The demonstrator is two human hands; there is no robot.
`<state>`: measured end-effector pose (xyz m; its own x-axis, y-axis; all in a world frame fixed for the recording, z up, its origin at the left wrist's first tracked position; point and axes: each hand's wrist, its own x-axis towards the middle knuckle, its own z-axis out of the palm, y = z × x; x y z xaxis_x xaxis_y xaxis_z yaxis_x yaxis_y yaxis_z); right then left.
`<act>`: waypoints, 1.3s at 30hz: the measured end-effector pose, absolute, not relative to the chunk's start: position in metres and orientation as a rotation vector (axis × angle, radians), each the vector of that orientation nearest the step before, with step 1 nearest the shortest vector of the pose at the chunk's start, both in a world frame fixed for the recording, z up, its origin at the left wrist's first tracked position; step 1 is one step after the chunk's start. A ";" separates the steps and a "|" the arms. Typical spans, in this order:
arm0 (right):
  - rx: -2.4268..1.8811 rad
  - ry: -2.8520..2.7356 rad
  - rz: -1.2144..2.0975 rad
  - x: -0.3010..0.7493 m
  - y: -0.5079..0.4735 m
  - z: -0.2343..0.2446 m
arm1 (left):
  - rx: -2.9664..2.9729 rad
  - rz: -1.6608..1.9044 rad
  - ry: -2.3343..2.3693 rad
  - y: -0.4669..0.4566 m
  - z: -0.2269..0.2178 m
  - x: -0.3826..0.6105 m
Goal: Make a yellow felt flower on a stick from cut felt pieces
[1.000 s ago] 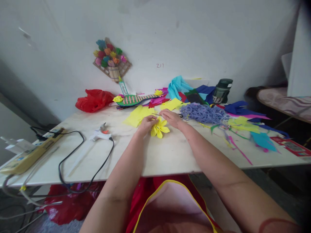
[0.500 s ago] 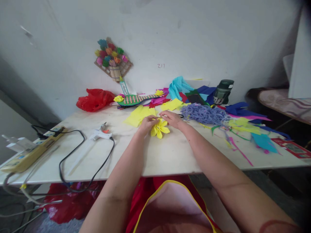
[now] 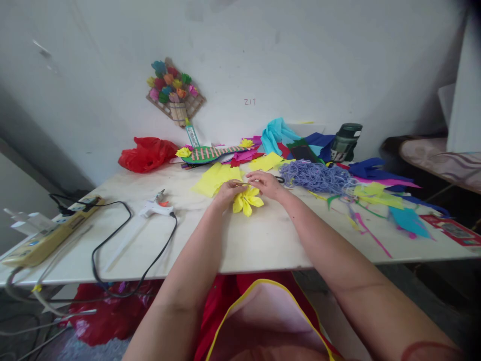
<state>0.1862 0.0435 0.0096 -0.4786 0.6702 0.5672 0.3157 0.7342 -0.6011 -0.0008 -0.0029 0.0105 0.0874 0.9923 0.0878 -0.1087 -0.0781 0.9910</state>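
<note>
A yellow paper flower (image 3: 247,199) lies on the white table (image 3: 263,235) between both hands. My left hand (image 3: 226,192) is curled, its fingers pinching the flower's upper left petals. My right hand (image 3: 267,183) is bent over the flower's top right, fingers closed on its upper edge. Yellow paper sheets (image 3: 216,179) lie just behind the hands. A thin stick or wire shows between the fingertips, too small to name.
A white glue gun (image 3: 155,207) with a black cord lies at the left, beside a power strip (image 3: 45,237). A pile of lilac yarn (image 3: 313,176), coloured paper scraps (image 3: 379,195), a dark green bottle (image 3: 344,142) and a red plastic bag (image 3: 146,155) crowd the back. A paper-flower craft (image 3: 175,94) leans on the wall.
Hardly anything has moved. The fingers of both hands have shifted slightly on the yellow flower, which stays in the same spot.
</note>
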 end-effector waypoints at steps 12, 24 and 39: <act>-0.707 -2.131 0.442 0.186 0.051 0.008 | 1.164 1.203 1.010 -0.002 0.010 -0.004; -0.750 -2.173 0.423 0.186 0.048 0.011 | 1.150 1.216 1.008 0.001 0.007 -0.005; -0.793 -2.160 0.324 0.186 0.050 0.005 | 1.212 1.185 0.976 0.000 0.008 -0.005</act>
<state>0.1864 0.0504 0.0055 -0.4877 0.6357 0.5984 0.4320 0.7714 -0.4673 -0.0051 -0.0001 0.0082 0.1528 0.9868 0.0544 -0.1362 -0.0335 0.9901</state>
